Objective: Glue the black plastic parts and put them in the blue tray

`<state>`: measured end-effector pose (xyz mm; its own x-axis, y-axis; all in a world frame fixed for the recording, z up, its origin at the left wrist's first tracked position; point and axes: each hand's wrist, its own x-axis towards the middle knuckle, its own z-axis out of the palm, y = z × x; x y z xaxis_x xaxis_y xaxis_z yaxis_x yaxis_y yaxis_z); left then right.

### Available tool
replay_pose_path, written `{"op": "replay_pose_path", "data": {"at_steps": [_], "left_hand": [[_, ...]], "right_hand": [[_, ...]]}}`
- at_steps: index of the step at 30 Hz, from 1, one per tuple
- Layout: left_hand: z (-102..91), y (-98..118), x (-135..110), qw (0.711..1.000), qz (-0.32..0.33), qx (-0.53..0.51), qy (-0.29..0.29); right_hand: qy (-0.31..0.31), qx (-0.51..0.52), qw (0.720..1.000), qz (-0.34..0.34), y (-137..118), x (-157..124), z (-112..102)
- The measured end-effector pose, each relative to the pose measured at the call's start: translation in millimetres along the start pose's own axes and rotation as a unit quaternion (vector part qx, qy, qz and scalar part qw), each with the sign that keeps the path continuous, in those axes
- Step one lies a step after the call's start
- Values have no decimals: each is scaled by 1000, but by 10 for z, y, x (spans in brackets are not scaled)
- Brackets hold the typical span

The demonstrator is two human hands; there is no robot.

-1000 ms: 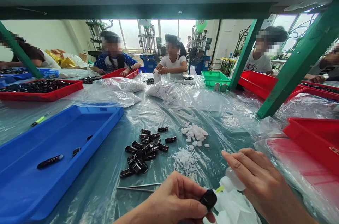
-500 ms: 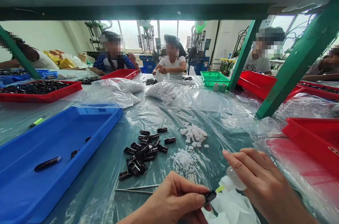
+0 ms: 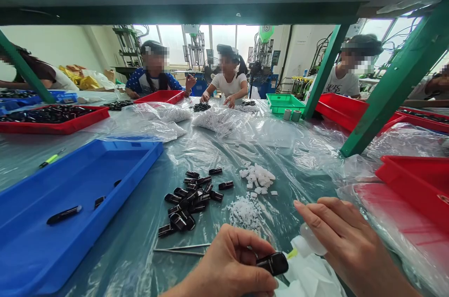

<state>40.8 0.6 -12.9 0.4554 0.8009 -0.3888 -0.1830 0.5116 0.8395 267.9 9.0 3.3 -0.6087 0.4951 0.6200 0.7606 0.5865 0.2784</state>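
Note:
My left hand pinches a glossy black plastic piece between thumb and fingers, its broad face turned up. Close beside that piece is the yellow tip of a translucent squeeze bottle. My right hand is closed around this bottle, its fingers hiding much of it. White tissue or cloth lies under and around the bottle. Beyond my left hand are a pile of similar black pieces, a heap of tiny white bits and a heap of larger white pieces.
Metal tweezers lie left of my left hand. A blue tray with a few black pieces stands at left, a red tray at right. Plastic bags of white parts lie farther back. A slanted green post rises at right. Several people sit around.
My left hand has turned the black piece so its broad face shows. My right hand stays almost still. Across the table, a person has lowered both hands to the tabletop.

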Motion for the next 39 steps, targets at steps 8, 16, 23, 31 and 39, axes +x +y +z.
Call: {"op": "replay_pose_path", "data": {"at_steps": [8, 16, 23, 31, 39], "left_hand": [[14, 12, -3, 1000, 0, 1, 4], [18, 36, -26, 1000, -5, 3, 2], [-2, 13, -3, 1000, 2, 1, 0], [-17, 5, 4, 998, 44, -10, 50], [-7, 72, -17, 997, 62, 14, 49]], "right_hand": [[-7, 16, 1000, -3, 3, -8, 8], [-8, 5, 1000, -13, 10, 4, 14], [-1, 9, 1000, 5, 8, 15, 41], [-12, 154, 982, 110, 89, -17, 294], [-82, 416, 852, 307, 25, 38, 434]]}}
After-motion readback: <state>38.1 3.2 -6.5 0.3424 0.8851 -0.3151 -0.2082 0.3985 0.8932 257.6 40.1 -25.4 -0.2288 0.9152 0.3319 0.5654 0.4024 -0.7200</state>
